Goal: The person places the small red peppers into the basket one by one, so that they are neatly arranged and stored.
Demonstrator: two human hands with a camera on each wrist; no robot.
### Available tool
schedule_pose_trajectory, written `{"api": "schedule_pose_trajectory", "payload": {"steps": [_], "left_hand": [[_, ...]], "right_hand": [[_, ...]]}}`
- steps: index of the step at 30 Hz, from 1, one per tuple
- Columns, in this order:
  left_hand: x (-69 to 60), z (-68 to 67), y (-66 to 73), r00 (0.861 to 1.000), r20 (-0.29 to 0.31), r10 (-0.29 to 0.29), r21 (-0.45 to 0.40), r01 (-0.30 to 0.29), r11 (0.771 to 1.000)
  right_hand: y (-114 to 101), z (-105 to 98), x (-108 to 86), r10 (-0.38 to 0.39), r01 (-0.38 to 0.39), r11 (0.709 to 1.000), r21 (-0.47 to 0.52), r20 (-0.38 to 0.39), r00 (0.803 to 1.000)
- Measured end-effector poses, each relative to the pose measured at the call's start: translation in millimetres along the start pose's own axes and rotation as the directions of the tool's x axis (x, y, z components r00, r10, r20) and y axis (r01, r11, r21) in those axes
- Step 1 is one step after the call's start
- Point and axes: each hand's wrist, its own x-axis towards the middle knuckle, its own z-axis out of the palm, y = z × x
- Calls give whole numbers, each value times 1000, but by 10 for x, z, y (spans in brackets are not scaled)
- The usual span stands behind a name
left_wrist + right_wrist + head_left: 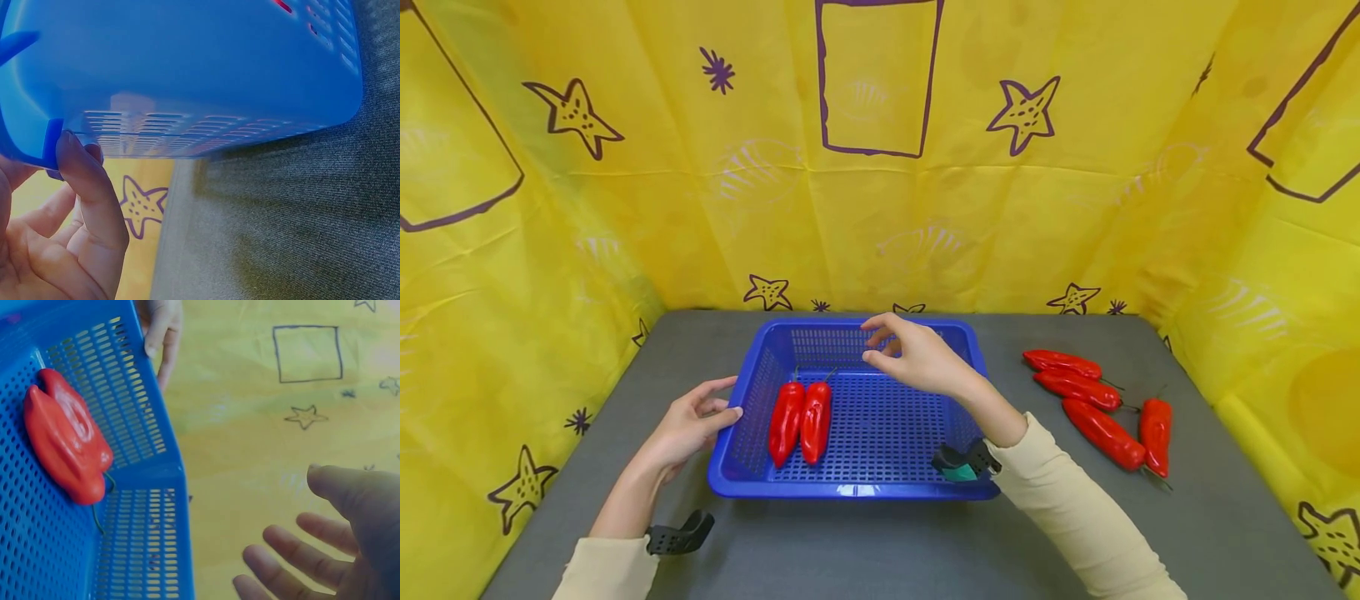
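A blue plastic basket (853,491) with slotted walls stands mid-table. Two red peppers (786,423) lie side by side at its left, their stems toward the back wall; the right wrist view also shows these peppers (62,440). My left hand (688,425) holds the basket's left rim, thumb on top and fingers beneath; the left wrist view shows the hand (81,231) pinching the rim from outside. Over the back of the basket hovers my right hand (917,354), fingers spread and loosely bent, nothing in them. It touches neither basket nor peppers.
Several more red peppers (1105,433) lie loosely grouped on the grey table (850,554), right of the basket. A yellow patterned cloth (880,225) encloses the table at the back and both sides. Each wrist wears a black band (681,533).
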Motion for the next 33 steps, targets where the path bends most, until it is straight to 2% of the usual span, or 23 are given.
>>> {"api": "schedule_pose_trajectory", "payload": {"steps": [5,12,20,33], "left_hand": [[3,9,0,1000,5,7,-16,-7,1000],[1,13,-8,1000,-2,2,1,-2,1000],[-2,11,-7,1000,1,15,-1,-15,1000],[-2,4,-4,1000,-4,19,-6,-19,1000]], "right_hand": [[48,-79,-110,-12,13,1000,5,-62,998],[201,-189,-320,-14,17,1000,24,-112,994],[373,-271,-589,-32,30,999,-14,-184,982],[649,-380,-1022,32,-27,999,19,-315,949]]}}
